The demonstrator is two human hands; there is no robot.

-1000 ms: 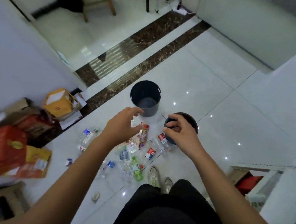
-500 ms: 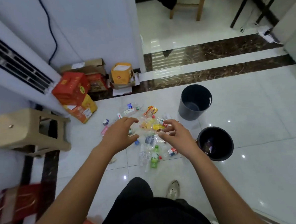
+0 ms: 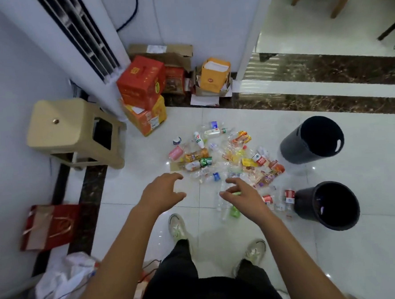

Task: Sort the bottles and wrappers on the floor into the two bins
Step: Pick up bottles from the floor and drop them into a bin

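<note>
Head view, looking down at the floor. Far left, a beige stool [image 3: 73, 131] and stacked red and orange boxes [image 3: 142, 95] against the wall; keep clear of them. Your left hand [image 3: 162, 193] hangs over bare tile just short of the litter, fingers spread and curled, holding nothing. Ahead of it lies the pile of bottles and wrappers [image 3: 225, 159], clear bottles mixed with bright foil wrappers, many overlapping. Your right hand [image 3: 243, 194] hovers over the near edge of the pile, fingers loosely open, empty as far as can be seen; a clear bottle with a green cap [image 3: 230, 211] lies just under it. To the right stand the two bins: the far bin [image 3: 291, 150] beside the pile, the near bin [image 3: 304, 209] with red-labelled bottles touching its base. Judgement: sorting has barely begun. Pick one kind per hand, take loose outer pieces first, grip bottles mid-body since crushed plastic slips, and fix which bin takes which before dropping.
</note>
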